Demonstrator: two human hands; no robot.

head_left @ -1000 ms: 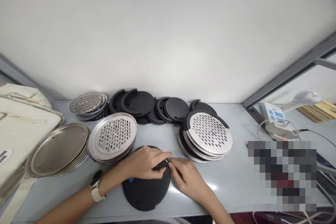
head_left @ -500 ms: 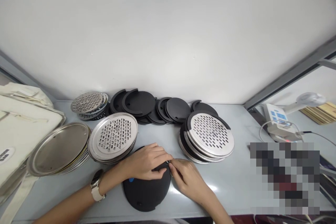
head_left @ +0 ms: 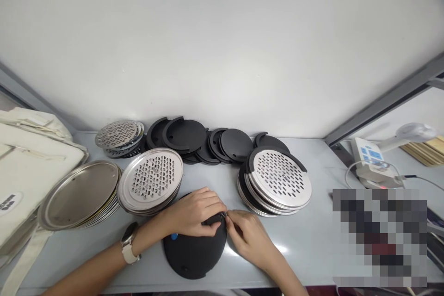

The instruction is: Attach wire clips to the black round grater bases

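A round black plastic disc (head_left: 194, 259) lies on the grey table in front of me, with a blue spot at its left side. My left hand (head_left: 199, 212) rests across its upper part, fingers closed over the upper right rim and the thumb bent underneath them. Against that same rim, my right hand (head_left: 248, 236) pinches with thumb and forefinger. A small silvery glint shows between the fingertips of both hands, but its shape is mostly hidden.
Behind the disc stand a stack of metal grater plates (head_left: 151, 173) and another stack with a black rim piece (head_left: 282, 178). Plain metal plates (head_left: 79, 194) sit left, near a cream bag (head_left: 38, 157). Several black discs (head_left: 189, 134) line the wall. A white device (head_left: 371, 157) stands right.
The whole view has shifted very slightly. Both hands stay at the disc's upper right rim, with only a tiny movement of the right fingertips.
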